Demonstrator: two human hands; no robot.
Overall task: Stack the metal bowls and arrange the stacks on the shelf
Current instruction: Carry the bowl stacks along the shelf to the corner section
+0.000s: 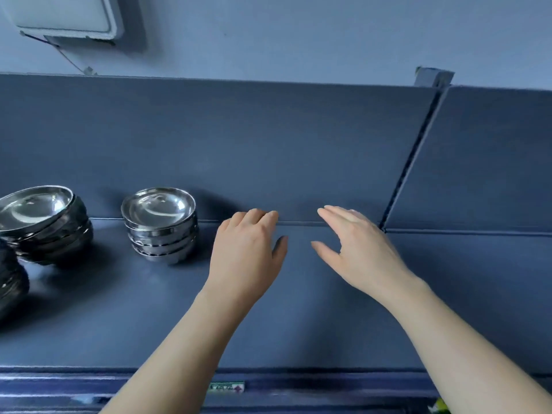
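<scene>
Two bare arms are reaching in from the bottom, over the front edge of the shelf (149, 318), where a small label (226, 387) is sticking.

The left hand (248, 252) is hovering just to the right of the small stack of bowls (159, 225), near it but not touching it. Its fingers are bending a little and it is holding nothing. The right hand (358, 249) is hanging farther to the right of that stack, past the left hand. Its fingers are spreading wide and it is holding nothing too.

The small stack is sitting upright near the back panel (268, 144). To its left, a big stack (44, 225) is standing with its top bowl tipping. Farther left and nearer the front, a third stack (10, 282) is getting cut off by the edge of the view.

I think the arranging step is going on, since stacks are already sitting on the shelf and both hands are empty. The next move is probably calling for another stack to go on the shelf to the right of the small stack. The big stack may also be needing a gentle push with both hands so its top bowl is sitting flat and not sliding off.
</scene>
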